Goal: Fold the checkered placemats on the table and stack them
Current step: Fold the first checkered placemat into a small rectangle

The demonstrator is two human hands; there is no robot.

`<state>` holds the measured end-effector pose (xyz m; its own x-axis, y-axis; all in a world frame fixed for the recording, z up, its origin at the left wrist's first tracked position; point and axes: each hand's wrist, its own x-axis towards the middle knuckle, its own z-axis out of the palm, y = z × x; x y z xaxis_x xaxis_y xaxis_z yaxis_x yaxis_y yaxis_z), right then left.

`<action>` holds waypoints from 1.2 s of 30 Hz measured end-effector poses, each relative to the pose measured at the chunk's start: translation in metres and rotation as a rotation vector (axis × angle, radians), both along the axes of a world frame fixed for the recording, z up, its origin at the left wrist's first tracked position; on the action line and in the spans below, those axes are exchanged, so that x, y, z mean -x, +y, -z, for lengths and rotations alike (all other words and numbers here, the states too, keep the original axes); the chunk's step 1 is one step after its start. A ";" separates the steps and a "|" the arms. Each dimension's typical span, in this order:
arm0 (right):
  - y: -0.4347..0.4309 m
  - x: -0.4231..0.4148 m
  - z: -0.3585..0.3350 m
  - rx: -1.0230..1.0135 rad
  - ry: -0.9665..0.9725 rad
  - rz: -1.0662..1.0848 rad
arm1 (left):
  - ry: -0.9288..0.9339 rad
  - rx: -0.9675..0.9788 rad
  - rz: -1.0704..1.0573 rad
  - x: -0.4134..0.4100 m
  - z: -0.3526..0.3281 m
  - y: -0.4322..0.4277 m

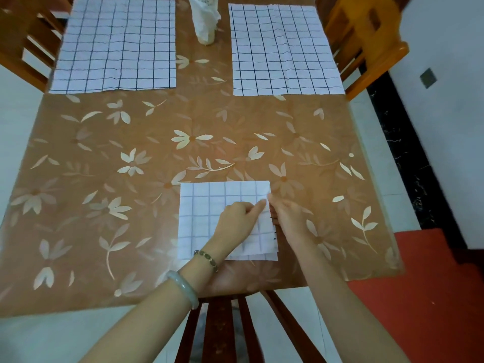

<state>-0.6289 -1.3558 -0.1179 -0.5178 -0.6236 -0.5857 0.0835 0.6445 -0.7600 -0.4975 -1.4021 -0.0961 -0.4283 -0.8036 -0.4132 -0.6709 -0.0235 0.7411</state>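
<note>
A folded white checkered placemat (201,216) lies near the table's front edge, its layers slightly offset along the right side. My left hand (237,218) rests on it with fingertips pinching its right edge. My right hand (286,217) pinches the same edge from the right side. Two unfolded checkered placemats lie flat at the back, one at the far left (115,45) and one at the far right (282,51).
The table (104,179) has a brown floral cover under a clear sheet. A white wrapped container (205,19) stands at the back centre between the flat placemats. Wooden chairs stand at the left (28,43), the right (366,40) and the front (227,331).
</note>
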 end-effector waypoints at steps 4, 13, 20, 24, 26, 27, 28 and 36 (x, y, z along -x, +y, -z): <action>-0.001 -0.001 0.002 -0.063 0.235 -0.084 | -0.019 0.353 0.006 -0.044 0.018 -0.014; -0.002 -0.004 -0.001 -0.055 0.398 -0.173 | -0.499 0.639 0.310 -0.100 0.074 -0.038; -0.012 -0.029 0.012 0.101 1.129 -0.530 | -0.558 0.643 0.322 -0.098 0.081 -0.037; -0.039 -0.079 0.037 0.179 1.026 -0.995 | -0.551 0.623 0.323 -0.099 0.082 -0.037; -0.047 -0.086 0.045 0.127 1.050 -1.080 | -0.548 0.642 0.328 -0.100 0.084 -0.038; -0.047 -0.082 0.048 0.109 1.061 -1.083 | -0.541 0.653 0.321 -0.100 0.084 -0.038; -0.045 -0.076 0.050 0.103 1.076 -1.070 | -0.531 0.657 0.311 -0.099 0.084 -0.038; -0.015 -0.004 0.056 -0.094 1.156 -0.886 | -0.591 0.660 0.179 -0.121 0.086 -0.043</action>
<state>-0.6252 -1.3711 -0.1736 -0.1927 -0.9658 -0.1734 -0.9747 0.2087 -0.0794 -0.3766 -1.4448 -0.1818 -0.4340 -0.8970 -0.0843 -0.8993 0.4257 0.1004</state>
